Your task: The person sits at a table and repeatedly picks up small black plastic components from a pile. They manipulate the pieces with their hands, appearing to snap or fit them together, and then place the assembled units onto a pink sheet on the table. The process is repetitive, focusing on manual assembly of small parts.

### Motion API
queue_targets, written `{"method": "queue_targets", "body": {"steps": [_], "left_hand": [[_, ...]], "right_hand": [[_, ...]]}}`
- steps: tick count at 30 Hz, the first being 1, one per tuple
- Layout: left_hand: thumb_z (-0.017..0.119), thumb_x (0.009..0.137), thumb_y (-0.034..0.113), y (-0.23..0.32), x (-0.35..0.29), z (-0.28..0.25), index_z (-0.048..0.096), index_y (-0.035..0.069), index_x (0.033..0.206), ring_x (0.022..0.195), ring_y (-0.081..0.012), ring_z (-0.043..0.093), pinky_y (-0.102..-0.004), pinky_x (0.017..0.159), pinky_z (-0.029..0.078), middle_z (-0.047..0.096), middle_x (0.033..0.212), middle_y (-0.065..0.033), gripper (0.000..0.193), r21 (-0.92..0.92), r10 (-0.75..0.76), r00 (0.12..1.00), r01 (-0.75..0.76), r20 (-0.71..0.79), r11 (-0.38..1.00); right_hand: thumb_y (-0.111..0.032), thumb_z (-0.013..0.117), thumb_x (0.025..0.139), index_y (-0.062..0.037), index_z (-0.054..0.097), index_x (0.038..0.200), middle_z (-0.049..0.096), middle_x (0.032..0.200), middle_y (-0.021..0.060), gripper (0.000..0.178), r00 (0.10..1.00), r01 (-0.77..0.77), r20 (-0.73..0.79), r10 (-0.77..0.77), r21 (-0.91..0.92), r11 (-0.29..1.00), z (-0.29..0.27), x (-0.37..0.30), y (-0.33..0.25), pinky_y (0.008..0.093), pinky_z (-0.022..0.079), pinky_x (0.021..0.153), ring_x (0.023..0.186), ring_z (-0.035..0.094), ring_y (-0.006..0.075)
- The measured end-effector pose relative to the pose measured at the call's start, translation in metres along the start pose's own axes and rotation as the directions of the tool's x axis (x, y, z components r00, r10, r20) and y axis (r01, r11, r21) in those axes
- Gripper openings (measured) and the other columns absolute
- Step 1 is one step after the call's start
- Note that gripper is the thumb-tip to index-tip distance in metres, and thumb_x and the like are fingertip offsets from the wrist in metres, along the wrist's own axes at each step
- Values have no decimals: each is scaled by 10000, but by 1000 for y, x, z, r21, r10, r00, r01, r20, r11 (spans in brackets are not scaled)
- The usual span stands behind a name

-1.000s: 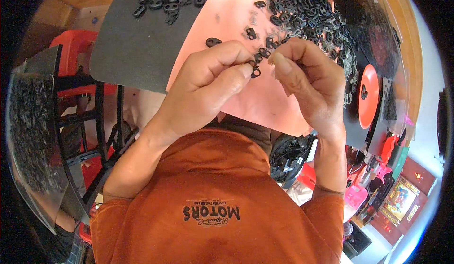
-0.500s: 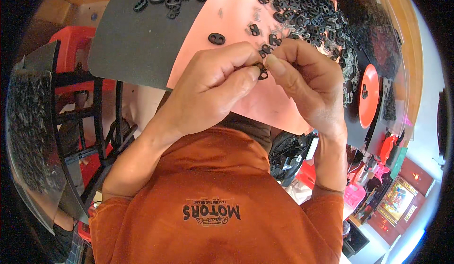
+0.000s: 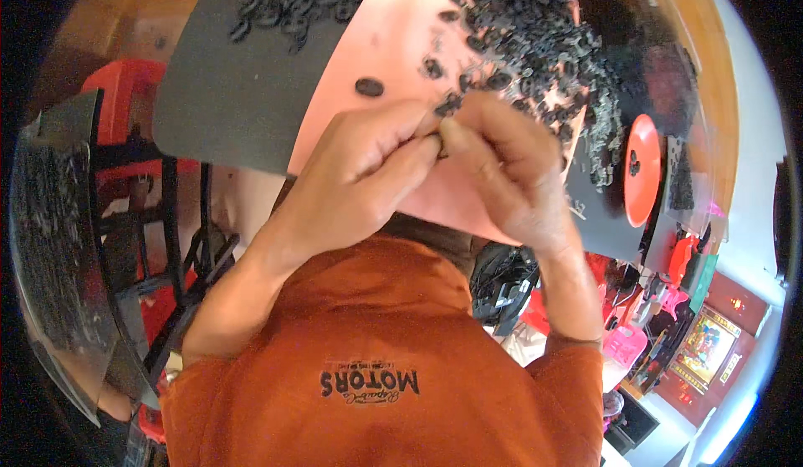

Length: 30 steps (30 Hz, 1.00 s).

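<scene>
Both hands meet over the near part of a pink sheet (image 3: 381, 44), their fingertips touching. My left hand (image 3: 360, 166) is closed in a pinch around a small black cord-lock part (image 3: 443, 151), mostly covered by the fingers. My right hand (image 3: 506, 166) has thumb and forefinger pressed together against the same spot; what it grips is hidden and blurred. Just beyond the left knuckles lies a single black oval cord-lock shell (image 3: 370, 87). Past the fingertips, small black parts (image 3: 447, 104) are scattered, leading to a big heap of them (image 3: 535, 44).
Black oval shells (image 3: 301, 2) are piled at the far end of a dark grey board (image 3: 242, 90). Small pale pieces (image 3: 604, 145) edge the heap's right side. A red plate (image 3: 642, 195) holds a few black parts (image 3: 634, 162). A black metal frame (image 3: 171, 233) stands at left.
Both hands have shifted slightly left and nearer to me, and the right fingertips now press against the left ones. The view has tilted a little, so the table items appear displaced.
</scene>
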<state>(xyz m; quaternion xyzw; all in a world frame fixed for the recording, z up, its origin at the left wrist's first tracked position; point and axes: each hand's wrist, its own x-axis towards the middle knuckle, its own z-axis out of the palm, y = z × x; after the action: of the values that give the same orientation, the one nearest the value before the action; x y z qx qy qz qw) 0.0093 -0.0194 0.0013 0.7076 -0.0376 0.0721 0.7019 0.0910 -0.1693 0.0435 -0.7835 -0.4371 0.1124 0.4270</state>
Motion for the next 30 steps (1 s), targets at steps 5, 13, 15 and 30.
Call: {"method": "queue_targets", "body": {"steps": [5,13,15,30], "left_hand": [[479,871,65,4,-1,-1,497,-19,785,575,-64,374,-264,490,320,405,617,-21,122,-51,-34,999,36,36,998],[473,881,66,1,-1,-1,520,-19,804,567,-52,396,-244,481,331,432,620,-13,123,-63,-14,999,16,37,998],[479,883,78,4,-3,-2,526,-14,804,549,-45,396,-238,467,330,438,620,-3,130,-117,-89,994,96,67,988],[479,876,87,1,-1,-2,513,-5,762,622,-49,389,-226,551,330,451,669,13,150,18,-71,995,70,74,997]], "right_hand": [[-52,544,847,5,482,760,449,661,153,121,997,27,76,-29,34,999,-1,-1,3,404,377,526,602,487,345],[-39,547,846,8,505,792,460,686,154,82,996,92,20,-91,-20,996,4,-5,2,412,394,556,632,492,350],[-47,555,846,10,530,827,471,691,152,65,998,49,29,-50,20,999,-1,-8,2,406,409,574,641,501,347],[-134,540,838,-44,562,988,544,899,159,176,992,124,72,-103,-708,695,-27,71,50,446,498,645,770,597,368]]}}
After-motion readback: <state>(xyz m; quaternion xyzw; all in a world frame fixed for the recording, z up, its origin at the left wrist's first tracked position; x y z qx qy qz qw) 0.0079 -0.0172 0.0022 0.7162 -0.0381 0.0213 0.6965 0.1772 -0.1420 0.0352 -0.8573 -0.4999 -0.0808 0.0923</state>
